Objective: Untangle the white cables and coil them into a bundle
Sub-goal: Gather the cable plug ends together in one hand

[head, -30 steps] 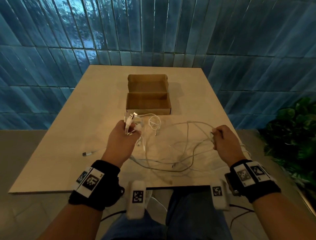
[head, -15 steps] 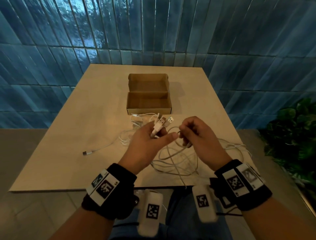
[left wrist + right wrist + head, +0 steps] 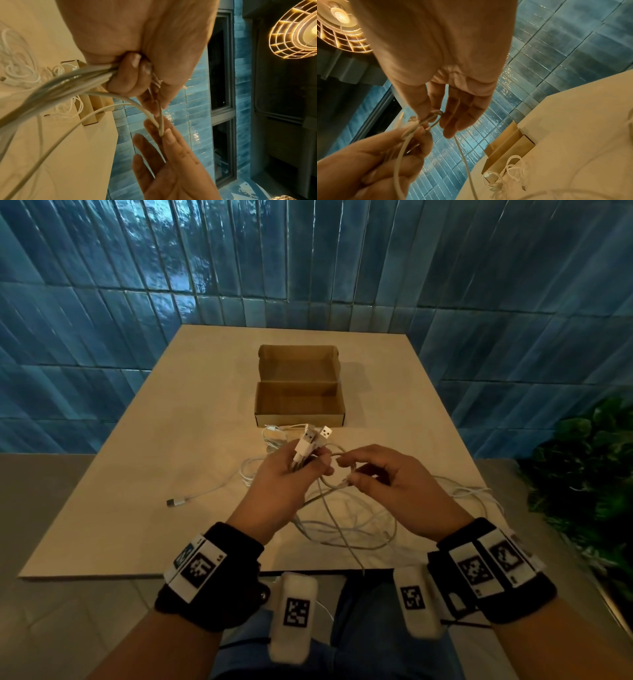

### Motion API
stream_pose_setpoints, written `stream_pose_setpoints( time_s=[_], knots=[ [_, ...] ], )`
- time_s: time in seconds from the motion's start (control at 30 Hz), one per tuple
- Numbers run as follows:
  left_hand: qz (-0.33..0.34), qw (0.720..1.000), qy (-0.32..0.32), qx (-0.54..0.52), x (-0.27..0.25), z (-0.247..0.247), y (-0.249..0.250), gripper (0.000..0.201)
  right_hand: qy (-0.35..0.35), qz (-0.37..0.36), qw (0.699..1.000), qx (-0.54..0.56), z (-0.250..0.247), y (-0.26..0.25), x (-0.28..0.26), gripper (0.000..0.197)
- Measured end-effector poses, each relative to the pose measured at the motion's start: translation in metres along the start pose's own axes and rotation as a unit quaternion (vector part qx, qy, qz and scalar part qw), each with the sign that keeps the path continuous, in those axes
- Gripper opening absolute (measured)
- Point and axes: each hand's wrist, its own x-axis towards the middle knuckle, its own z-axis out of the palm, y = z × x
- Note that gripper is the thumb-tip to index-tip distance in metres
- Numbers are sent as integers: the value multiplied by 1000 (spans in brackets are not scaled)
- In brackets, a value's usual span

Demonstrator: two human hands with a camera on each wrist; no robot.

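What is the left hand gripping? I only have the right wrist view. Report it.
Observer: The left hand grips a bunch of white cables, and two USB plugs stick up out of its fist.
Operator: Check the cardboard box. Tell me what's inside.
Observer: The cardboard box stands open, and the head view shows nothing inside it.
Operator: Find me any loose ends.
Observer: One cable end lies alone on the table, out to the left of the left hand.
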Motion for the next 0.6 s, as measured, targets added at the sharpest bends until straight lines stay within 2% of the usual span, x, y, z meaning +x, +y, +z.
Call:
stream_pose_setpoints(
  time_s=[0.07,0.2,0.37,0.6],
  knots=[
    [-1,999,-37,-3,-2,-3,0,4,7,2,1000,13,-2,1,0,22],
    [34,994,-88,60,-3,-5,1,19,14,16,999,47,-9,2,2,14],
    [45,994,-53,80,1,-3,-1,13,28,-2,1000,-2,-9,3,6,17],
    [40,995,-59,69,2,-4,-5,8,65,-14,995,73,2,8,1,13]
  ],
)
